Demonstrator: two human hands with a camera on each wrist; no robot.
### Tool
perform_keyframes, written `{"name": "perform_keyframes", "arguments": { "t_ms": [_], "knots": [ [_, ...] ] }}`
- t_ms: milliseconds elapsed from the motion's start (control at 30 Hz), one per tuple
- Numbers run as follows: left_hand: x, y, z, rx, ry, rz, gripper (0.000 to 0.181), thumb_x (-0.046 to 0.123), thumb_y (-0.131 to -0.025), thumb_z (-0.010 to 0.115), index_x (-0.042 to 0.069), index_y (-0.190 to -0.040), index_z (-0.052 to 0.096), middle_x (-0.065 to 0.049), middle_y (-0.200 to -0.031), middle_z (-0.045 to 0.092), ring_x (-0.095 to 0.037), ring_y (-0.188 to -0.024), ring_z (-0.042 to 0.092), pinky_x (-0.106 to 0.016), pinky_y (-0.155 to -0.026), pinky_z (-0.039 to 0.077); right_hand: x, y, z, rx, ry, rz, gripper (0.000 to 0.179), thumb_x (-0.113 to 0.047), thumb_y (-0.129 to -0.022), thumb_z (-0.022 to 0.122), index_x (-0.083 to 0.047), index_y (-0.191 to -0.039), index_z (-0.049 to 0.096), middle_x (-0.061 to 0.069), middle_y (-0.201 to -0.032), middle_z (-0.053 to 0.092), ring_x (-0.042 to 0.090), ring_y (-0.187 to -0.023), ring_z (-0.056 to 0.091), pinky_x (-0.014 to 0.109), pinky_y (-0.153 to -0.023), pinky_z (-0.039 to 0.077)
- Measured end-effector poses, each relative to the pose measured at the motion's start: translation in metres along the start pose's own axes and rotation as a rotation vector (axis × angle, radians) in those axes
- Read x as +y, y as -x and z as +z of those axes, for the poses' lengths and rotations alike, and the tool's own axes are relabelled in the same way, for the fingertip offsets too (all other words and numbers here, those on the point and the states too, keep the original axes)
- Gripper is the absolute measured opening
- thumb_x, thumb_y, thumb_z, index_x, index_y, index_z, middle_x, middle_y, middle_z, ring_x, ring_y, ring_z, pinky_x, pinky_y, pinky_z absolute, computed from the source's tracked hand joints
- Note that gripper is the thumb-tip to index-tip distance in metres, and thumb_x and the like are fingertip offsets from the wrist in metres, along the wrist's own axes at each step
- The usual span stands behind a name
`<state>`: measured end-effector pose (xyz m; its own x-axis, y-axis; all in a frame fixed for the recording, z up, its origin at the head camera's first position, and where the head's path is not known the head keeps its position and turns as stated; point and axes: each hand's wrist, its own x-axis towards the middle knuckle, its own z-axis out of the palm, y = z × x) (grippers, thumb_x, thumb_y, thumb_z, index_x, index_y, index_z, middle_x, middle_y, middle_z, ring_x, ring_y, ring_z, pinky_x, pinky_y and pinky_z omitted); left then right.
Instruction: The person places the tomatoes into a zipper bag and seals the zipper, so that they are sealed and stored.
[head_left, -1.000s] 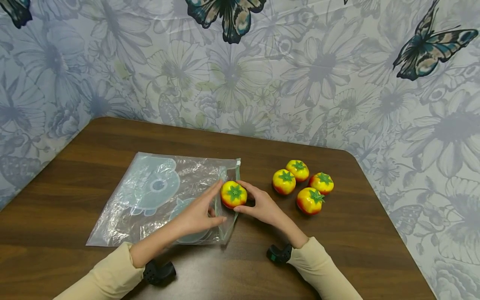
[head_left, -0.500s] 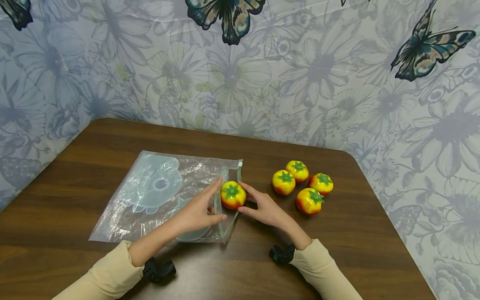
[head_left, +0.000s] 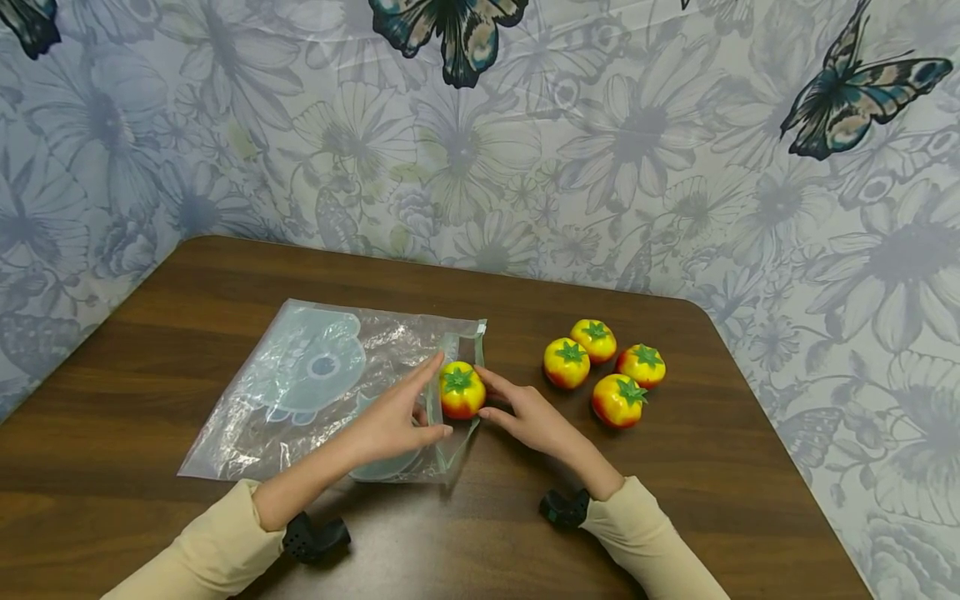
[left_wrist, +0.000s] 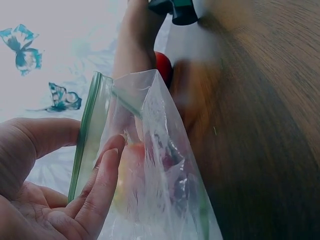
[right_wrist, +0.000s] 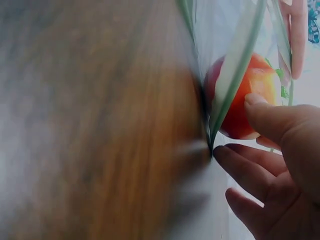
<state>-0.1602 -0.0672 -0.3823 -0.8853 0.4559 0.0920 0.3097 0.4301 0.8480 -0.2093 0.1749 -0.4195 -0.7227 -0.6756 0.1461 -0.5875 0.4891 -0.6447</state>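
Note:
A clear plastic zip bag (head_left: 390, 333) with pale blue prints lies on the table, its mouth facing right. My left hand (head_left: 390, 421) holds the green-edged upper lip of the mouth raised; in the left wrist view, its fingers (left_wrist: 102, 185) lie on both sides of the zip strip (left_wrist: 86, 135). A yellow-red toy tomato (head_left: 462, 400) with a green leafy top sits in the mouth, overlapped by the lips in the right wrist view. My right hand (head_left: 528, 417) holds its right side with thumb and index finger, while other fingertips lie near the bag's lower lip.
Several more toy tomatoes (head_left: 618, 402) stand grouped on the wooden table (head_left: 712, 467), right of the bag. Behind the table hangs a floral cloth (head_left: 480, 167) with butterflies. A black wrist camera (head_left: 315, 537) sits on the left wrist and another (head_left: 564, 508) on the right.
The toy tomato has shifted slightly left, deeper into the bag's mouth. My right fingers have slid back toward its right side. The bag has moved slightly; the left hand is nearly still.

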Motion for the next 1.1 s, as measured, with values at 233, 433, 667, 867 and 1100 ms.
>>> {"name": "perform_keyframes", "arguments": {
  "t_ms": [233,433,667,867,1100],
  "knots": [
    [0.002,-0.001,-0.004,0.004,-0.021,0.006,0.094,0.01,-0.079,0.075,0.005,-0.15,0.013,-0.023,-0.151,0.015,-0.011,-0.065,0.054,-0.027,-0.053,0.049,-0.005,-0.007,0.006,0.063,0.109,0.002,0.059,-0.021,-0.089,0.065,-0.006,-0.141,0.041,0.012,-0.127,0.055,0.019,-0.107,0.058,0.033,-0.088,0.047],
    [0.006,-0.003,-0.007,0.015,-0.031,0.028,0.092,0.008,-0.079,0.075,0.003,-0.149,0.016,-0.022,-0.151,0.015,-0.011,-0.065,0.053,-0.026,-0.053,0.05,-0.011,-0.01,0.009,0.087,0.188,0.038,0.059,-0.025,-0.087,0.068,-0.008,-0.139,0.045,0.011,-0.116,0.063,0.019,-0.102,0.061,0.034,-0.085,0.049],
    [0.009,-0.005,-0.009,0.026,-0.051,0.07,0.091,0.007,-0.079,0.075,0.001,-0.149,0.017,-0.022,-0.151,0.016,-0.01,-0.064,0.053,-0.026,-0.055,0.05,-0.013,-0.01,0.012,0.141,0.23,0.078,0.057,-0.025,-0.084,0.071,-0.01,-0.135,0.051,0.008,-0.11,0.066,0.017,-0.097,0.063,0.033,-0.083,0.05],
    [0.009,-0.005,-0.009,0.016,-0.055,0.077,0.09,0.008,-0.079,0.075,0.002,-0.149,0.018,-0.019,-0.151,0.016,-0.01,-0.063,0.052,-0.026,-0.055,0.049,-0.017,-0.013,0.017,0.205,0.259,0.064,0.054,-0.025,-0.082,0.074,-0.008,-0.13,0.056,0.007,-0.101,0.069,0.017,-0.088,0.066,0.031,-0.075,0.052],
    [0.007,-0.004,-0.008,0.0,-0.047,0.066,0.09,0.01,-0.081,0.074,0.002,-0.149,0.016,-0.018,-0.152,0.013,-0.011,-0.063,0.052,-0.027,-0.055,0.048,-0.024,-0.018,0.024,0.253,0.342,0.066,0.051,-0.027,-0.081,0.074,-0.012,-0.127,0.06,0.003,-0.09,0.071,0.01,-0.053,0.057,0.022,-0.046,0.042]
  ]
}}
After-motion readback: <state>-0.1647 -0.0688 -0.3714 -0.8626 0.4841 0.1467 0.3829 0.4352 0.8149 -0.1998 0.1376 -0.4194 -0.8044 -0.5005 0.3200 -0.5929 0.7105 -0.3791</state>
